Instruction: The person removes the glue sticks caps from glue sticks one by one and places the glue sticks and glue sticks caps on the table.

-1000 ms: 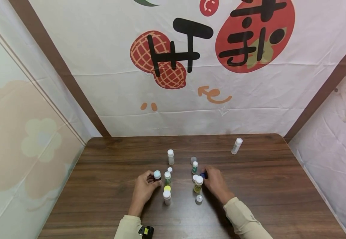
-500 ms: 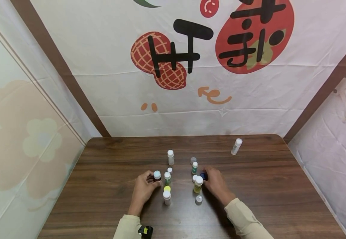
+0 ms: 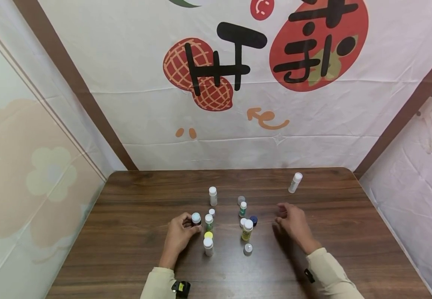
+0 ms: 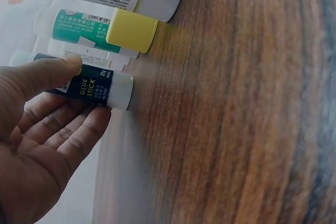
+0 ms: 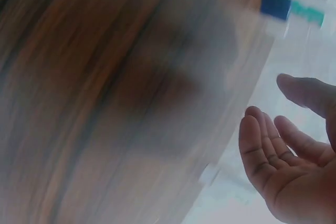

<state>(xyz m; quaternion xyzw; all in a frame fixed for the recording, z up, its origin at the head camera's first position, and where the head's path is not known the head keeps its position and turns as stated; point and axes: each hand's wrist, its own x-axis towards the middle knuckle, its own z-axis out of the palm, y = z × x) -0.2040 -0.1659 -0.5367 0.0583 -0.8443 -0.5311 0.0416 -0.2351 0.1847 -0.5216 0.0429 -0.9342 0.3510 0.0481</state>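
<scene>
A dark navy glue stick (image 4: 94, 85) stands on the table at left. My left hand (image 3: 178, 236) pinches it between thumb and fingers; its pale top shows above them in the head view. To its right are a green-labelled glue stick (image 3: 209, 224), a yellow cap (image 3: 208, 235) and a white-topped glue stick (image 3: 208, 248). My right hand (image 3: 295, 226) hovers over the table with loosely bent fingers, holding nothing. Left of it lies a navy cap (image 3: 253, 220), beside a yellow-labelled glue stick (image 3: 247, 231) and a small teal-labelled glue stick (image 3: 243, 209).
A white glue stick (image 3: 213, 197) stands farther back, another (image 3: 295, 182) near the back right edge. Loose caps lie between the sticks: a small white cap (image 3: 211, 212), a translucent cap (image 3: 241, 200) and a whitish cap (image 3: 248, 249). A printed cloth (image 3: 145, 153) hangs behind the table.
My right hand has let go of the navy cap and moved right, away from it; the cap stays on the table. The left hand keeps its hold on the navy glue stick.
</scene>
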